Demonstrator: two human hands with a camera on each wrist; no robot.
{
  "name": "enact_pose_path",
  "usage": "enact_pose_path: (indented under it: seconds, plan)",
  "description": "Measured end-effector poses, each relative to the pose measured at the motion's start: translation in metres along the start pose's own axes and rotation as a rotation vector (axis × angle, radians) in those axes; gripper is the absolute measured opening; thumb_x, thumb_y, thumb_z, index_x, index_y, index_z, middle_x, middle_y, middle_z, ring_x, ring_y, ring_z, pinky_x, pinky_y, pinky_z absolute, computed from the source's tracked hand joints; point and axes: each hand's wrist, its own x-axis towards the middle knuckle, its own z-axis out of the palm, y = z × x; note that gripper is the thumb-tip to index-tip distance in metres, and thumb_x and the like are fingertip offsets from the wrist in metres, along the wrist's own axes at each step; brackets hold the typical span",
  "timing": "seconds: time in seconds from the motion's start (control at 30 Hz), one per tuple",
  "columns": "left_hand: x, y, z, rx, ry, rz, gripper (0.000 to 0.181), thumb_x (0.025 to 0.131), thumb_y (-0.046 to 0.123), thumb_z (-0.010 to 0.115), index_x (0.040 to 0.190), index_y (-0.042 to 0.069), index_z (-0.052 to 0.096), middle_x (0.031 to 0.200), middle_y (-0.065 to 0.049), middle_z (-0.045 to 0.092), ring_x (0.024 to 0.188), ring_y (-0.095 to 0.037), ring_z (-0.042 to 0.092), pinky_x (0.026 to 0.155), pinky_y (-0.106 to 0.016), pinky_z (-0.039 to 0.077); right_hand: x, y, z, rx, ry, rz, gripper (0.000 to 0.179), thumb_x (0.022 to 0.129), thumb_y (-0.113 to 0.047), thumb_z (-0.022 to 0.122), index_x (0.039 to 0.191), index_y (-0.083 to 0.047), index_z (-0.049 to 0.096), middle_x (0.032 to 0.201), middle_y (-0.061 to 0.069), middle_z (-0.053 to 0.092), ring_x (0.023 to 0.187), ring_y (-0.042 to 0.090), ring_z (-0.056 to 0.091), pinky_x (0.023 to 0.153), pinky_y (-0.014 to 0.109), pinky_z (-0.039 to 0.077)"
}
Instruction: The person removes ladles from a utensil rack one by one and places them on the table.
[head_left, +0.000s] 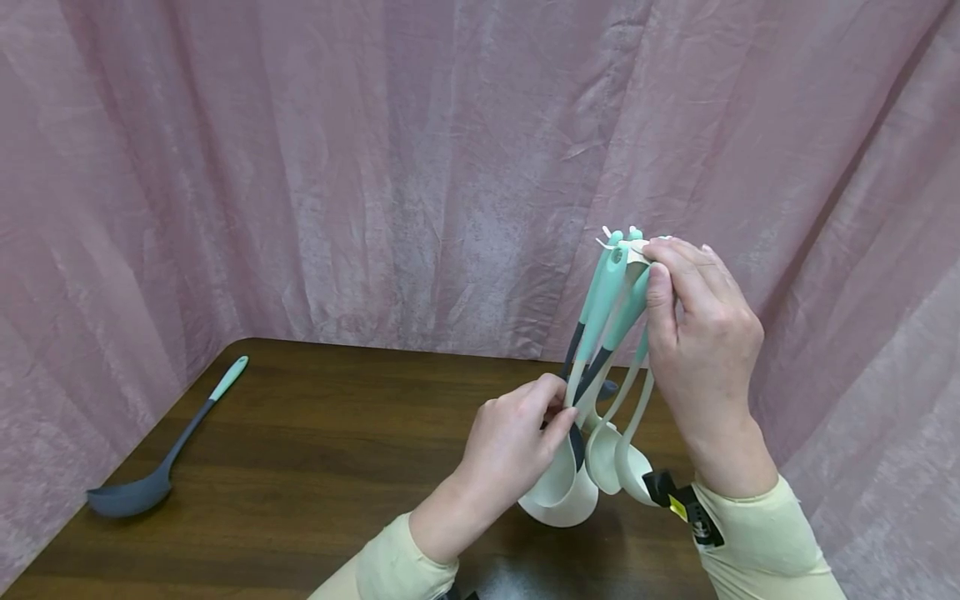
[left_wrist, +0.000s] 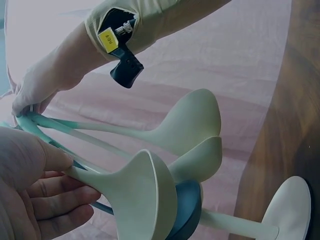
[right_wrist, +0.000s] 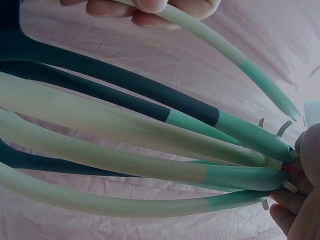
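Three dark utensils [right_wrist: 120, 82] and two pale utensils [right_wrist: 125, 162] hang on the one stand [head_left: 576, 510] before you, with one dark ladle [head_left: 138, 493] lying apart at the left of the wooden table [head_left: 337, 433] and one pale ladle [left_wrist: 132, 195] in hand. Your left hand [head_left: 510, 433] reaches in low, thumb and finger pinching the pale ladle's shaft, while your raised right hand [head_left: 705, 333] grips the stand's top. Beside the stand's near left, the pale ladle runs steeply, mint handle up, bowl down.
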Motion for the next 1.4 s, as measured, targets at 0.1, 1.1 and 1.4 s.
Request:
enact_pose_path:
  seconds: [0.1,1.1,1.4]
  plan:
    - [-0.002,-0.002,-0.004,0.003,0.008,-0.003,0.017,0.099,0.014,0.085,0.106,0.015,0.071,0.1,0.007,0.08,0.084,-0.008,0.076,0.069,-0.035,0.06,0.0,0.0,0.0,0.001,-0.003,0.0,0.038,0.116,-0.028,0.054,0.127,-0.005,0.081,0.129,0.008,0.079,0.126,0.03,0.072,0.122,0.045,0.043]
    - [-0.024,-0.048,-0.049,0.177,0.049,-0.004,0.022,0.094,0.014,0.09,0.102,0.017,0.07,0.086,0.011,0.071,0.067,-0.008,0.065,0.058,-0.033,0.053,-0.001,0.001,0.0,-0.012,-0.002,0.015,0.039,0.116,-0.03,0.053,0.128,-0.005,0.081,0.13,0.009,0.079,0.125,0.031,0.072,0.122,0.045,0.044]
    - [-0.032,-0.069,-0.067,0.247,0.031,-0.043,0.022,0.095,0.014,0.09,0.1,0.018,0.068,0.082,0.014,0.065,0.063,-0.007,0.06,0.055,-0.031,0.049,-0.001,0.0,0.001,-0.014,0.001,0.012,0.039,0.116,-0.029,0.053,0.128,-0.005,0.081,0.129,0.008,0.079,0.125,0.03,0.072,0.121,0.043,0.044]
